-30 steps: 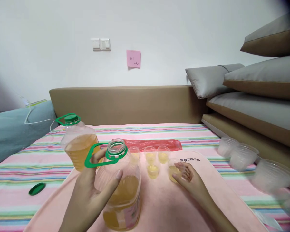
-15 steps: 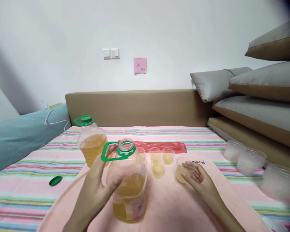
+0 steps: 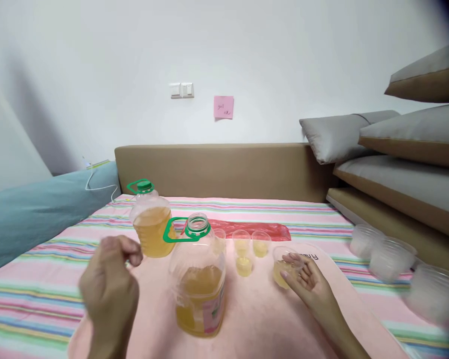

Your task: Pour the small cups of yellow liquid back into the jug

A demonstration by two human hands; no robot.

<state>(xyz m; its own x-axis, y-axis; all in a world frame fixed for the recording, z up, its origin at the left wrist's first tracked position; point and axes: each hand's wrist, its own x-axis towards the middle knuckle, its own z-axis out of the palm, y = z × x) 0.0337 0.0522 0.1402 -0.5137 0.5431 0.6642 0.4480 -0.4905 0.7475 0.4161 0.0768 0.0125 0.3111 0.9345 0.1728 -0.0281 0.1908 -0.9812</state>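
Observation:
In the head view, a large clear jug (image 3: 202, 279) of amber liquid stands uncapped, its green handle ring on the neck. My left hand (image 3: 110, 279) is closed to the left of it, fingers curled and slightly blurred; whatever lies in them, if anything, is hidden. The loose green cap seen earlier is not visible. My right hand (image 3: 309, 279) has its thumb and fingers around the right side of a clear plastic cup (image 3: 281, 271) holding pale yellow liquid. Several small cups (image 3: 244, 266) with similar liquid stand between the jug and this cup.
A second, capped jug (image 3: 153, 232) is at the back left. A red plastic bag (image 3: 256, 231) lies behind the cups. Stacked clear containers (image 3: 391, 259) stand at the right, below piled cushions (image 3: 407, 172). The pink mat (image 3: 262, 319) lies on striped bedding.
My left hand has drawn away from the jug to the left, and its fingers have curled in. My right hand stays at the cup. The whole view has shifted slightly.

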